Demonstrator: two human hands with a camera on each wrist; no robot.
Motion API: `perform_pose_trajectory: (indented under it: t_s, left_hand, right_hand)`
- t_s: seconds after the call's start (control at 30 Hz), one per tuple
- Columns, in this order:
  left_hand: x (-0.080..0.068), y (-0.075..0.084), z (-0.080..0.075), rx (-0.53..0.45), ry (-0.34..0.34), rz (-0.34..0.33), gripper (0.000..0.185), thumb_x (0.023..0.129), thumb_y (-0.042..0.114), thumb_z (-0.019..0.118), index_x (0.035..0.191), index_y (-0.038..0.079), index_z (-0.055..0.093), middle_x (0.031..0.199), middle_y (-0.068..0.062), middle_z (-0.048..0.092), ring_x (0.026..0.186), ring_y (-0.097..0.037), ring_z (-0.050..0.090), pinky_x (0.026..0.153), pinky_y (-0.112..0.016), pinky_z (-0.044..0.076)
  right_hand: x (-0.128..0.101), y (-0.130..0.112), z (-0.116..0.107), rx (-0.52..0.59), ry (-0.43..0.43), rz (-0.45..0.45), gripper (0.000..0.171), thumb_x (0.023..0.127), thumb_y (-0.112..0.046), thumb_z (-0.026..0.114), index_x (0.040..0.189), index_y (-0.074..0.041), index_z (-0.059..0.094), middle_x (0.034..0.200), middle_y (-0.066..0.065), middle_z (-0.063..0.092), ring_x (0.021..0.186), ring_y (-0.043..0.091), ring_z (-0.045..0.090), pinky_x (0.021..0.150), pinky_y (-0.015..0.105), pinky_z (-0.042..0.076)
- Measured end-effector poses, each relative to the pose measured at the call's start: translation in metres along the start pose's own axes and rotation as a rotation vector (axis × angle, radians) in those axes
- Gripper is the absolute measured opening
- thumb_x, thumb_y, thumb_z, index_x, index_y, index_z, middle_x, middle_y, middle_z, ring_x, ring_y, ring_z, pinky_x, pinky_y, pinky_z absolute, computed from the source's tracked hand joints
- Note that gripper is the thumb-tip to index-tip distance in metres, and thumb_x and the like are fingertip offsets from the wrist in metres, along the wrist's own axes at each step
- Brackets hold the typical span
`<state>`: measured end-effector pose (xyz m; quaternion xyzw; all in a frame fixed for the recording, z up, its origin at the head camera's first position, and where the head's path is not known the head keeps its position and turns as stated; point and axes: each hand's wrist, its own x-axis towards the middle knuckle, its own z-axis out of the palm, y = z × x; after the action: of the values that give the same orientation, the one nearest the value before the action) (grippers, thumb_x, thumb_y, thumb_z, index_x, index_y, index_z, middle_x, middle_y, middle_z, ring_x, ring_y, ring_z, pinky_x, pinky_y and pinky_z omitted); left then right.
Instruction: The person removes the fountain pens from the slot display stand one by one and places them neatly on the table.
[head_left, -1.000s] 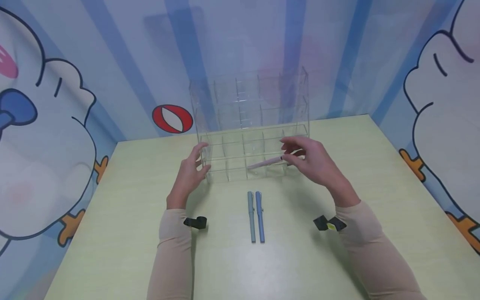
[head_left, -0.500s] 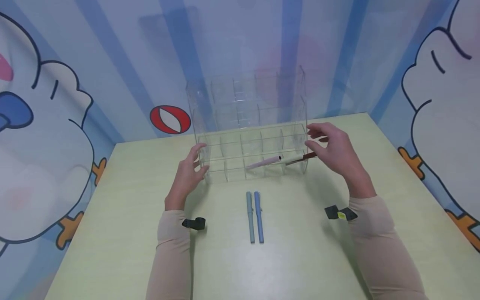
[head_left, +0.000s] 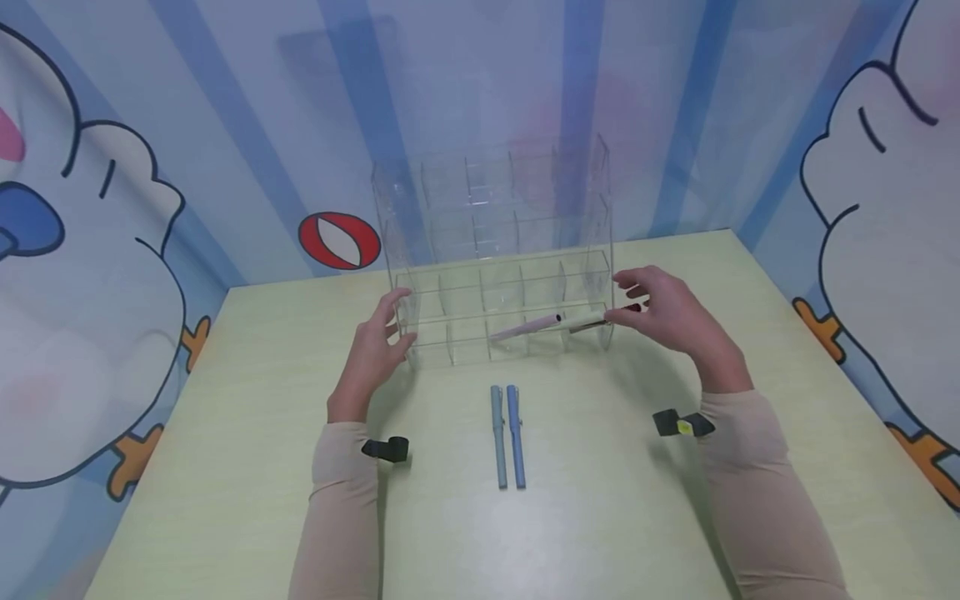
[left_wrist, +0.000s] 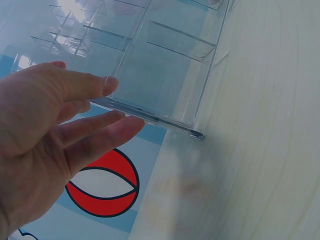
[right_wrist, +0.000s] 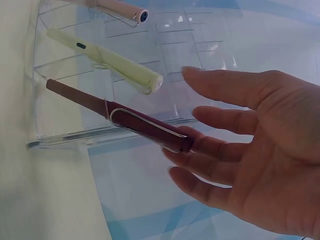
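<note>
A clear tiered rack with compartments (head_left: 465, 315) stands at the back of the table. My left hand (head_left: 377, 354) holds its left side wall, thumb on one face and fingers on the other in the left wrist view. In the front row lean a lilac pen (head_left: 528, 326), a pale green pen (right_wrist: 107, 61) and a maroon pen (right_wrist: 145, 125) with a wire clip. At the rack's right end is my right hand (right_wrist: 265, 135), its fingers spread and its fingertips against the maroon pen's cap end. The thumb stands off that pen.
A grey-green pen (head_left: 498, 437) and a blue pen (head_left: 516, 437) lie side by side on the pale table (head_left: 585, 517) in front of the rack. Behind it rises a blue striped backdrop (head_left: 480, 75) with cartoon figures.
My right hand has moved right, from over the pale green pen to the rack's right end. The maroon pen now shows in the end compartment. My left hand has stayed at the rack's left side.
</note>
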<state>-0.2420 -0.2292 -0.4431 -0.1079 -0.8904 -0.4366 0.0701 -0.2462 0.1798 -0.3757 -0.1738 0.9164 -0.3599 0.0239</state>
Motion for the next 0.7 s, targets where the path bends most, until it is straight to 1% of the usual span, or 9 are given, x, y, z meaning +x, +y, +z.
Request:
perform_pose_trajectory:
  t_s: [0.07, 0.17, 0.27, 0.37, 0.5, 0.63, 0.7]
  left_hand:
    - [0.0003, -0.0008, 0.0, -0.001, 0.003, 0.007, 0.068, 0.084, 0.006, 0.063, 0.136, 0.035, 0.029, 0.144, 0.005, 0.026, 0.117, -0.033, 0.044, 0.086, -0.041, 0.046]
    - [0.0003, -0.0019, 0.0, -0.004, 0.005, 0.011, 0.068, 0.084, 0.006, 0.063, 0.136, 0.035, 0.03, 0.143, 0.006, 0.027, 0.117, -0.033, 0.044, 0.086, -0.042, 0.046]
    - [0.0003, -0.0019, 0.0, -0.004, 0.007, 0.004, 0.068, 0.084, 0.006, 0.063, 0.136, 0.034, 0.03, 0.143, 0.005, 0.027, 0.118, -0.033, 0.044, 0.085, -0.041, 0.046]
    - [0.0005, -0.0016, -0.0001, -0.003, 0.005, 0.004, 0.067, 0.084, 0.006, 0.063, 0.136, 0.032, 0.03, 0.143, 0.005, 0.027, 0.118, -0.034, 0.044, 0.085, -0.042, 0.046]
    - [0.0011, -0.0016, 0.0, -0.002, 0.003, 0.002, 0.068, 0.084, 0.005, 0.063, 0.137, 0.032, 0.029, 0.144, 0.001, 0.027, 0.118, -0.034, 0.043, 0.084, -0.042, 0.047]
    - [0.0003, -0.0011, -0.0001, -0.001, -0.001, -0.01, 0.07, 0.084, 0.005, 0.063, 0.136, 0.038, 0.029, 0.144, -0.007, 0.027, 0.118, -0.036, 0.042, 0.078, -0.041, 0.05]
    - [0.0001, -0.0006, 0.0002, 0.004, -0.002, -0.016, 0.071, 0.084, 0.006, 0.063, 0.134, 0.042, 0.028, 0.145, -0.006, 0.026, 0.118, -0.036, 0.042, 0.077, -0.04, 0.05]
  right_hand:
    - [0.0008, 0.0016, 0.0015, 0.023, -0.041, 0.016, 0.059, 0.082, -0.033, 0.066, 0.13, -0.006, 0.045, 0.125, 0.011, 0.047, 0.106, 0.027, 0.051, 0.079, 0.042, 0.047]
    - [0.0025, 0.0034, 0.0034, 0.052, -0.085, 0.004, 0.056, 0.082, -0.025, 0.067, 0.129, -0.004, 0.045, 0.122, 0.012, 0.048, 0.101, 0.026, 0.054, 0.078, 0.04, 0.048]
    - [0.0028, 0.004, 0.0037, 0.057, -0.103, -0.003, 0.053, 0.083, -0.019, 0.066, 0.129, -0.002, 0.044, 0.12, 0.014, 0.048, 0.099, 0.026, 0.055, 0.078, 0.039, 0.049]
    - [0.0029, 0.0045, 0.0034, 0.055, -0.11, -0.002, 0.05, 0.084, -0.014, 0.064, 0.128, -0.002, 0.044, 0.119, 0.016, 0.048, 0.1, 0.028, 0.055, 0.078, 0.04, 0.048]
    - [0.0045, 0.0069, 0.0053, 0.04, -0.108, 0.0, 0.046, 0.085, -0.014, 0.063, 0.126, -0.003, 0.046, 0.116, 0.016, 0.051, 0.099, 0.027, 0.055, 0.077, 0.039, 0.048]
    - [0.0061, 0.0093, 0.0079, 0.019, -0.099, -0.002, 0.041, 0.085, -0.009, 0.061, 0.123, -0.001, 0.049, 0.11, 0.016, 0.055, 0.096, 0.026, 0.056, 0.075, 0.039, 0.049]
    - [0.0064, 0.0098, 0.0085, 0.005, -0.086, 0.0, 0.038, 0.085, -0.006, 0.061, 0.121, 0.0, 0.05, 0.106, 0.015, 0.057, 0.094, 0.026, 0.057, 0.074, 0.039, 0.049]
